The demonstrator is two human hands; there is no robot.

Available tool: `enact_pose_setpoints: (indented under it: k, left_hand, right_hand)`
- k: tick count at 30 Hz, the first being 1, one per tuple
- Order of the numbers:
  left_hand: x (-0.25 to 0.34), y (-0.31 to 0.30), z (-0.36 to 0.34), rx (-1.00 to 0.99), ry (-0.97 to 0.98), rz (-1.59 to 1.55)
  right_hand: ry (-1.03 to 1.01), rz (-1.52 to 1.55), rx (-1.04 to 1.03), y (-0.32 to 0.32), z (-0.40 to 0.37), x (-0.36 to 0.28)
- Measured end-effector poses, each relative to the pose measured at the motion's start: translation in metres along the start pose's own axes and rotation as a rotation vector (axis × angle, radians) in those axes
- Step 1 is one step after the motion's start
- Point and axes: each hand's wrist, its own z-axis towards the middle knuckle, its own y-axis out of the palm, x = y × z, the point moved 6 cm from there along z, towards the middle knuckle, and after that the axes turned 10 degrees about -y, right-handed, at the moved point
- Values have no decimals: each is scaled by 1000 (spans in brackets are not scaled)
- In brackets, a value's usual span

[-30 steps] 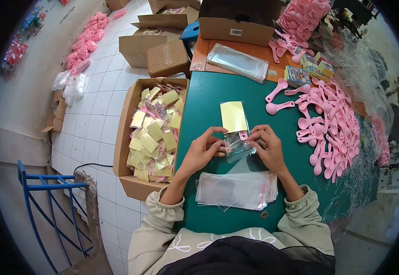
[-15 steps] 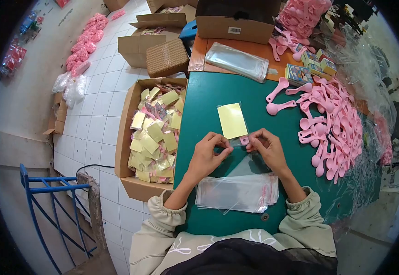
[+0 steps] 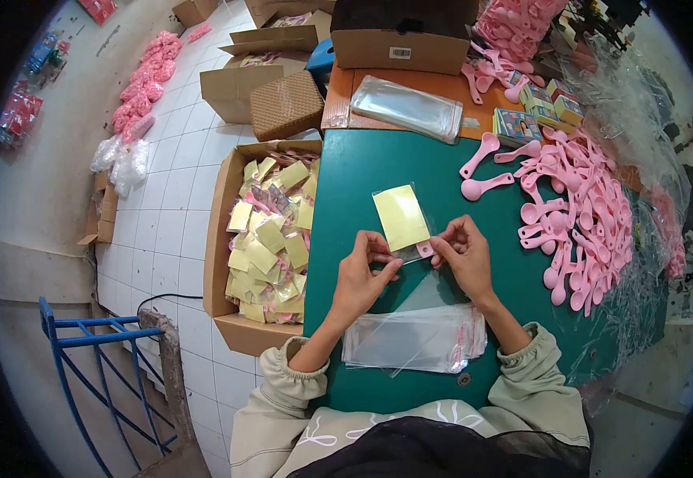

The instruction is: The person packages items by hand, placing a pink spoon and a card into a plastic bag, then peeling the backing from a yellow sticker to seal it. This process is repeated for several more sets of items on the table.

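Note:
A clear bag with a yellow card (image 3: 402,217) in it lies over the green table, a bit of pink spoon handle (image 3: 424,248) showing at its lower end. My left hand (image 3: 368,269) pinches the bag's lower left corner between thumb and fingers. At the lower right corner, the closed fingertips of my right hand (image 3: 463,253) hold the bag's edge beside the pink handle. Just below both hands lies a stack of empty clear bags (image 3: 410,338), one bag askew on top. A heap of pink spoons (image 3: 573,215) spreads to the right.
An open carton (image 3: 223,307) full of packed yellow-card bags stands left of the table (image 3: 346,171). Farther back are more clear bags (image 3: 410,105), small colourful boxes (image 3: 518,126) and a brown box (image 3: 398,48). A blue metal frame (image 3: 95,338) stands at the lower left.
The view has shifted slightly. Both hands remain at the bag's lower corners, and the bag with the card has tilted slightly.

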Motion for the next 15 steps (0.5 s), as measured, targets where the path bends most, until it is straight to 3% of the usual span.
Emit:
enact_pose_setpoints:
  k: [9,15]
  left_hand:
    - [4,1,-4,-50,30,93]
    - [2,1,-2,-52,44,78]
  right_hand:
    - [23,-126,-49,5,-3,1]
    - [-133,-263,-69,6,-4,-6]
